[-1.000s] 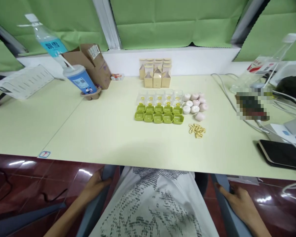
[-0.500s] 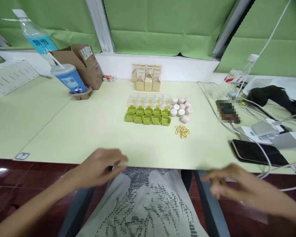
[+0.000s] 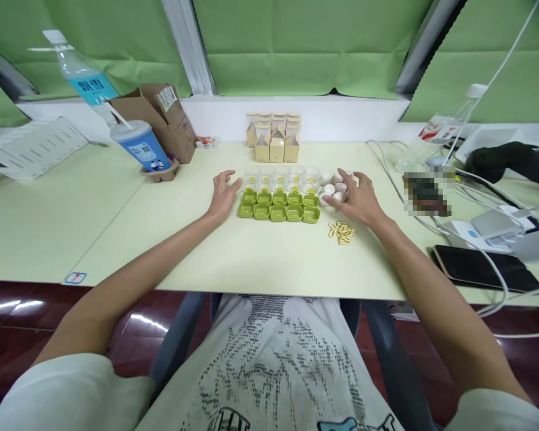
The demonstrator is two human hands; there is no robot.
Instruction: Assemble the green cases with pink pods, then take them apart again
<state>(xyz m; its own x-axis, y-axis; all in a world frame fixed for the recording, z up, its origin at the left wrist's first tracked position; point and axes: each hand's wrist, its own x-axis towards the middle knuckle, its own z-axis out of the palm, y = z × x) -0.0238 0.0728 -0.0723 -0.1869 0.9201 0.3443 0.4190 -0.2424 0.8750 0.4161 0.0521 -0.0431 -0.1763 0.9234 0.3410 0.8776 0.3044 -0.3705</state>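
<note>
My left hand lies on the pale table with fingers spread, just left of two rows of green square lids and a row of clear small containers. It holds nothing. My right hand rests over a cluster of pinkish-white round pieces, fingertips touching them, fingers curved but apart. A small heap of yellow rubber bands lies just in front of that hand. Small tan cartons stand behind the containers.
A blue cup with a straw, a water bottle and a cardboard box stand at the back left. On the right are cables, a black phone, another bottle and a dark cloth.
Both hands came up from beside the chair below the table edge and reached forward onto the table, the left beside the green lids, the right onto the round pieces.
</note>
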